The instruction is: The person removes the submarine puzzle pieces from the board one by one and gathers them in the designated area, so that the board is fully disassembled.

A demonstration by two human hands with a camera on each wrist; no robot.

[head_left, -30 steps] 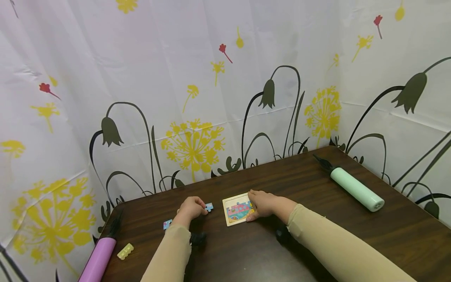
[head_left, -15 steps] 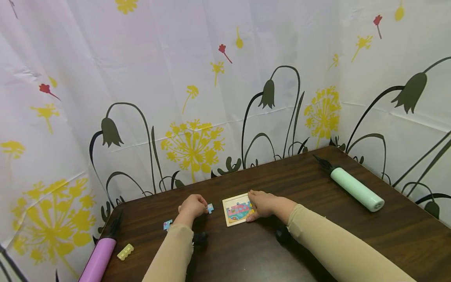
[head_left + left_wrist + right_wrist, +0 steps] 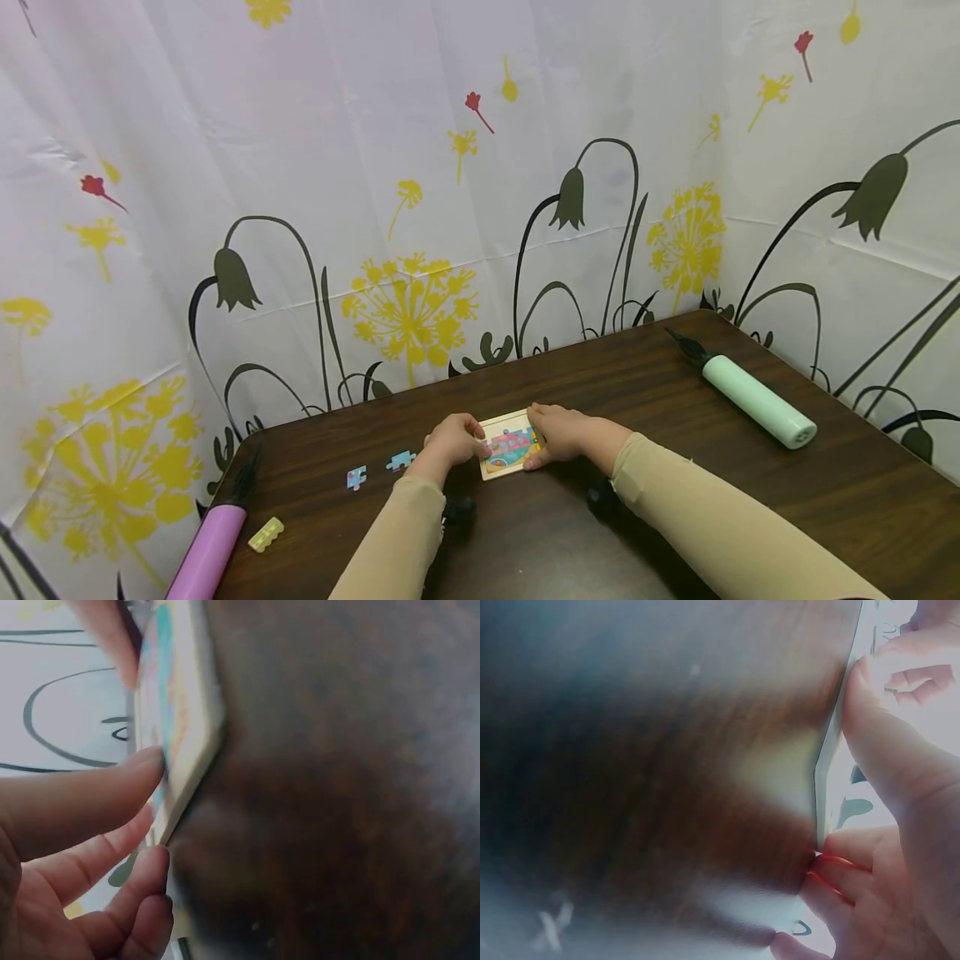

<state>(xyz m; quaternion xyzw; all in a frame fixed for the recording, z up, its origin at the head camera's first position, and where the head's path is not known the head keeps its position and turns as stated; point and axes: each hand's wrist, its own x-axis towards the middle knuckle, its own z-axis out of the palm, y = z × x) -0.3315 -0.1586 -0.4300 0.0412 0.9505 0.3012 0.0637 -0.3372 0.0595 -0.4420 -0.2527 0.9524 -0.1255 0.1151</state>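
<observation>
A small square wooden puzzle tray (image 3: 501,476) lies on the dark table, partly filled with a pink, teal and yellow picture. My left hand (image 3: 453,440) is at the tray's left side, thumb and fingertips pinching a bluish jigsaw piece (image 3: 158,796) right at the rim; the fingers mostly hide it. On the opposite side my right hand (image 3: 561,432) grips the tray's right edge, thumb toward the near corner and fingers at the far one. Two loose jigsaw pieces rest left of the left hand: a blue one (image 3: 401,460) and a blue-pink one (image 3: 356,477).
A purple hand pump (image 3: 212,550) lies at the table's left edge, with a small pale yellow block (image 3: 266,535) beside it. Toward the right lies a mint green pump (image 3: 759,402) with a black nozzle. A flower-printed curtain (image 3: 420,167) hangs behind the table (image 3: 600,375).
My left hand has moved right with the pinched jigsaw piece, from the table to the tray's left edge. This uncovers another blue piece on the table. The right hand stays on the tray.
</observation>
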